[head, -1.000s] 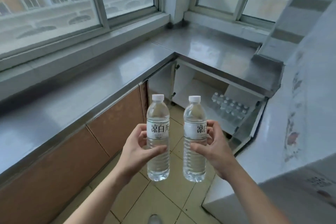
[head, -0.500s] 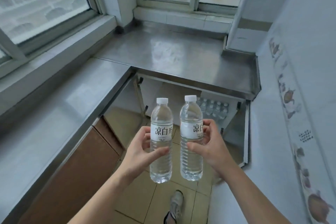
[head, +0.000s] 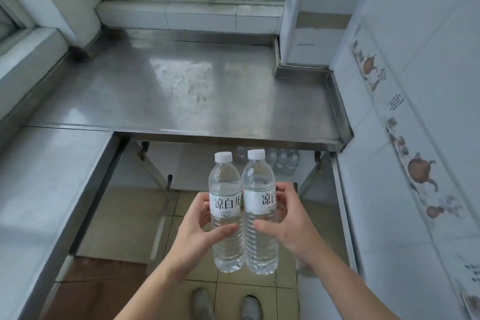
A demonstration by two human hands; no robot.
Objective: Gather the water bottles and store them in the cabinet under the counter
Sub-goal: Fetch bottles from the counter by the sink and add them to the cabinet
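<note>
Person is carrying 2 upright water bottles, left hand point(head: 193, 228) gripping left bottle point(head: 226, 212), right hand point(head: 288, 223) gripping right bottle point(head: 259, 209), sides touching, facing open cabinet point(head: 187, 163); should be crouching low, keeping clear of counter edge point(head: 228, 140), setting beside stored bottles point(head: 283, 158).

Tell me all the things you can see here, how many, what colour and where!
held water bottles: 2, clear with white caps and white labels, upright, side by side, one in each hand
stored bottles: several, exact count unclear, clear, in the open cabinet under the counter
counter: 1, silver steel, L-shaped, below the windows
cabinet door: 1, brown, lower left
floor tiles: beige
wall tiles: white, teapot pictures, right
shoes: 2, grey, bottom
left hand: grips left bottle
right hand: grips right bottle
</note>
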